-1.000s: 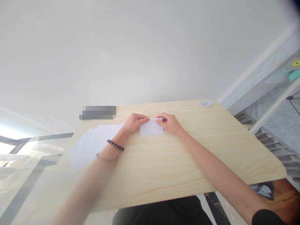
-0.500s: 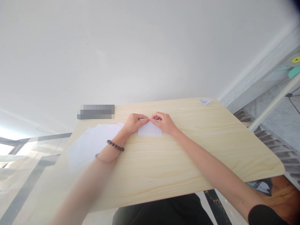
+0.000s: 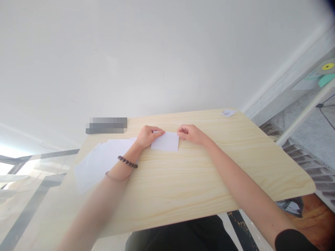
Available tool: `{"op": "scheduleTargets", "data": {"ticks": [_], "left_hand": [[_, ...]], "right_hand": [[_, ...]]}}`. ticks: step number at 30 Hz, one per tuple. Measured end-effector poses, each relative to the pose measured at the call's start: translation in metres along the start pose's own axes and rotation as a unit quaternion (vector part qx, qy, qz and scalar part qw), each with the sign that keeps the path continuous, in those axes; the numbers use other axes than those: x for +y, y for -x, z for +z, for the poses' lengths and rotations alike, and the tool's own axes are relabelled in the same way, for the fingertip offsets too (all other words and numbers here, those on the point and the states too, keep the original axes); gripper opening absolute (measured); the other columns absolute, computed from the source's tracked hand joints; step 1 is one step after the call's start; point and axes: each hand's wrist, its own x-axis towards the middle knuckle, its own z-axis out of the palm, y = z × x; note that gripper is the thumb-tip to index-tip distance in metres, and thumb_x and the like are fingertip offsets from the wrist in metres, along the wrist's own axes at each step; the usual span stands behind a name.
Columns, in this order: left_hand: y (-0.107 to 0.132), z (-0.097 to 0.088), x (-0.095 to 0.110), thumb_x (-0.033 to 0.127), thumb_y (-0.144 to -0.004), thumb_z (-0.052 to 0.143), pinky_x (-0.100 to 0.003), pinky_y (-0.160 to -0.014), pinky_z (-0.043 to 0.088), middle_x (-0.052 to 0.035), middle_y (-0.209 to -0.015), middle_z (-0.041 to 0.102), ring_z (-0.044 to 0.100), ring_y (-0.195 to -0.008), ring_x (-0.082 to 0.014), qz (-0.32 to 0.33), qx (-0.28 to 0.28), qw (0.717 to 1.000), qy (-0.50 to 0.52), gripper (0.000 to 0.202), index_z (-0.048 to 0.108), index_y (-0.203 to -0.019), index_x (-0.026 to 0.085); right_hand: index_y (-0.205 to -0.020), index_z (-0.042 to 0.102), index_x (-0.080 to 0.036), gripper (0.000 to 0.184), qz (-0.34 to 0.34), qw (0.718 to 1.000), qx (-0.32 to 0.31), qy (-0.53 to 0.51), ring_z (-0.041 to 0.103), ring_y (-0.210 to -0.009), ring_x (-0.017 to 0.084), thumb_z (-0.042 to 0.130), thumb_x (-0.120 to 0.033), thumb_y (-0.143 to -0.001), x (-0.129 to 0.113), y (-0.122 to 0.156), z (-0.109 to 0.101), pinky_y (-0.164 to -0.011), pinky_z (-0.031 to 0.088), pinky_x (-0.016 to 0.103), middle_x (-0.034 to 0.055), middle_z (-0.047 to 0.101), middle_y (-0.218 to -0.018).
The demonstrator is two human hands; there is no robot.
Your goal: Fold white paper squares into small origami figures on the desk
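A small white sheet of paper [image 3: 165, 142], which looks folded, lies on the wooden table between my hands. My left hand [image 3: 149, 136] grips its left upper side, thumb on top and the other fingers partly hidden behind. My right hand [image 3: 190, 134] is at the paper's upper right corner, with the thumb and curled fingers pinched together on that edge. Left of my left hand, several larger white sheets [image 3: 104, 158] lie spread in an overlapping pile, partly covered by my forearm.
A small folded piece of paper [image 3: 228, 113] rests at the table's far right corner. At the back left is a dark, pixelated object [image 3: 106, 126]. The wooden table [image 3: 183, 188] stands against a white wall [image 3: 157, 59]. A pale pole [image 3: 305, 113] rises beyond the right edge.
My right hand has slid right along the paper's top edge, from its middle to the upper right corner. My left hand has stayed nearly in place on the paper.
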Motion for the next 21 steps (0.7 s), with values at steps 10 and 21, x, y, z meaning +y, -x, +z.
{"op": "scheduleTargets", "data": {"ticks": [10, 21], "left_hand": [[0.0, -0.001, -0.002, 0.046, -0.07, 0.056, -0.025, -0.065, 0.045, -0.0065, -0.087, 0.068, 0.06, -0.079, -0.0192, 0.009, 0.007, 0.998, 0.062, 0.036, 0.069, -0.08, 0.013], [0.003, 0.003, 0.004, 0.046, -0.074, 0.053, -0.024, -0.068, 0.044, -0.0054, -0.089, 0.067, 0.059, -0.082, -0.0188, 0.044, -0.003, 0.999, 0.018, 0.037, 0.067, -0.085, 0.015]], "right_hand": [[-0.083, 0.057, -0.017, 0.019, -0.013, 0.998, 0.06, -0.024, 0.053, -0.065, 0.012, 0.048, -0.032, -0.075, -0.004, 0.0, 0.002, -0.064, 0.04, 0.026, 0.0015, 0.06, -0.078], [-0.08, 0.061, -0.017, 0.029, -0.086, 0.989, 0.104, 0.061, 0.048, -0.06, 0.01, 0.042, -0.039, -0.082, -0.014, -0.003, 0.031, -0.054, 0.034, 0.021, 0.0006, 0.061, -0.074]]}}
